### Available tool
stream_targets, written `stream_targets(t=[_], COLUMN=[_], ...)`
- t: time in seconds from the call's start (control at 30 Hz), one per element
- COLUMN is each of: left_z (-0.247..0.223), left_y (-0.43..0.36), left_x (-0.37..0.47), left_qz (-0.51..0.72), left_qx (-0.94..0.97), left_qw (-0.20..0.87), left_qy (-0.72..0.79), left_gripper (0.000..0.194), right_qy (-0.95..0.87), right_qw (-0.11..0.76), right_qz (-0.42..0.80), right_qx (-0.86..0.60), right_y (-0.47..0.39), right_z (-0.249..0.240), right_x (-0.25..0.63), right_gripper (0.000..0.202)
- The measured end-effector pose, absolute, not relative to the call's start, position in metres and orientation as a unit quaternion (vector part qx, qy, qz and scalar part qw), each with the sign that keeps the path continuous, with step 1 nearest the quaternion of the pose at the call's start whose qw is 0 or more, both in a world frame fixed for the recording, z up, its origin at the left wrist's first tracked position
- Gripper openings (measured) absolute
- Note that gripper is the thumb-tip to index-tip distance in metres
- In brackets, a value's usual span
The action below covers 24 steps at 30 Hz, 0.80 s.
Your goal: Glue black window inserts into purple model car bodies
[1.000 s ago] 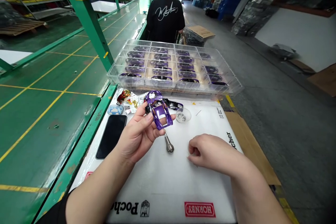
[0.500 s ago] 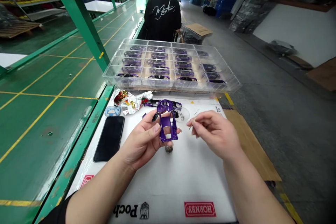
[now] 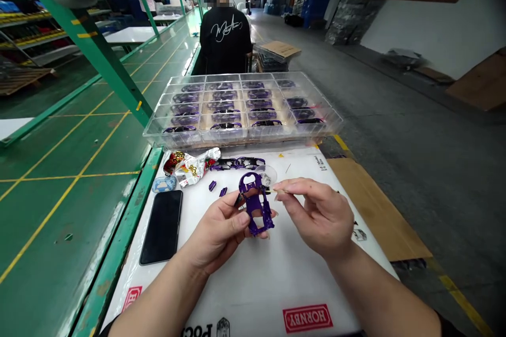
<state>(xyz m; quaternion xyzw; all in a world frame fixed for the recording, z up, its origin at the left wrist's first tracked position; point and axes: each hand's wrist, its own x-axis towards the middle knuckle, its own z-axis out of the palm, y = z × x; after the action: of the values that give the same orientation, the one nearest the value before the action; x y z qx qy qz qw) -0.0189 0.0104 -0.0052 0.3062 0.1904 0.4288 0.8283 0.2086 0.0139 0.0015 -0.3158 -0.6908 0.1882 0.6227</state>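
Observation:
A purple toy car body shell [image 3: 253, 201] with open window frames is gripped by my left hand [image 3: 221, 229], thumb on its near side. My right hand [image 3: 316, 210] pinches a thin pale stick [image 3: 271, 191], whose tip meets the shell's right side near a dark part. Beyond the shell, on the white work surface [image 3: 245, 284], lie more purple and black car bodies [image 3: 237, 163]. Two small purple pieces [image 3: 212, 185] rest to the left of the shell. A clear round dish [image 3: 269, 175] with small bits sits partly behind the shell.
A clear compartment tray [image 3: 245, 139] of purple car shells stands at the back. On the left are a phone [image 3: 161, 227], a blue-white item [image 3: 164, 184] and a crumpled wrapper [image 3: 192, 167]. A green post [image 3: 103, 58] rises at left; a person [image 3: 225, 37] sits ahead.
My right hand has brought the stick leftward to the shell. The shell has turned slightly in my left hand. The camera view has shifted, and the small purple pieces now show.

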Motion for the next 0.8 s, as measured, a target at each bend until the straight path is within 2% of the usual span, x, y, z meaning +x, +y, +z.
stream_targets(t=[0.17, 0.6, 0.8], left_z=[-0.0050, -0.0075, -0.0072], left_y=[0.0099, 0.0090, 0.0076], left_x=[-0.0188, -0.0190, -0.0182], left_qz=[0.420, 0.404, 0.403], left_qx=[0.314, 0.322, 0.318], left_qw=[0.828, 0.836, 0.839], left_qy=[0.195, 0.182, 0.179], left_gripper=[0.048, 0.051, 0.051], right_qy=[-0.707, -0.719, -0.691], right_qw=[0.619, 0.614, 0.625], right_qz=[0.163, 0.120, 0.177], right_qx=[-0.300, -0.301, -0.317], right_y=[0.0159, 0.0129, 0.0100], right_z=[0.0028, 0.0100, 0.0052], right_x=[0.2076, 0.2063, 0.2064], right_gripper=[0.056, 0.052, 0.045])
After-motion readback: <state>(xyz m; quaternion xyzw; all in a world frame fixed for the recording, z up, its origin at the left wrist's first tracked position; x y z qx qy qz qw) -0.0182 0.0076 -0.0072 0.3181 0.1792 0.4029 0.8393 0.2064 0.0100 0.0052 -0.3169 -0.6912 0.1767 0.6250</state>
